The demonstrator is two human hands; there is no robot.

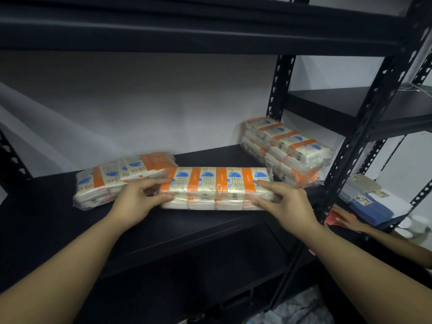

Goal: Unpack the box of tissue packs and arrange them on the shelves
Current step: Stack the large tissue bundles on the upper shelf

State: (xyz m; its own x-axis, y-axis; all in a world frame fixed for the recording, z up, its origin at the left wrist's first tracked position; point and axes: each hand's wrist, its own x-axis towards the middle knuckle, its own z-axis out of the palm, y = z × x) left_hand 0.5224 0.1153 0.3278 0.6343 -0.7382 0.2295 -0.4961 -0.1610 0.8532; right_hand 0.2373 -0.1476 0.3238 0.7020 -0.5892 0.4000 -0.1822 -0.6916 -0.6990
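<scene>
A long tissue pack bundle (217, 185), white with orange bands and blue marks, lies across the middle of the black shelf (58, 225). My left hand (138, 202) grips its left end, thumb on top and fingers at the front. My right hand (287, 202) grips its right end the same way. A second bundle (112, 178) lies behind and to the left, touching the held one. A stack of tissue bundles (287, 150) stands at the shelf's far right corner by the upright. The box is not in view.
The black upper shelf (187, 31) hangs close overhead. Perforated black uprights (364, 127) bound the right side. Another person's hand (348, 220) rests on a neighbouring shelf at right, near folded blue and white cloths (374, 202). A lower shelf sits below.
</scene>
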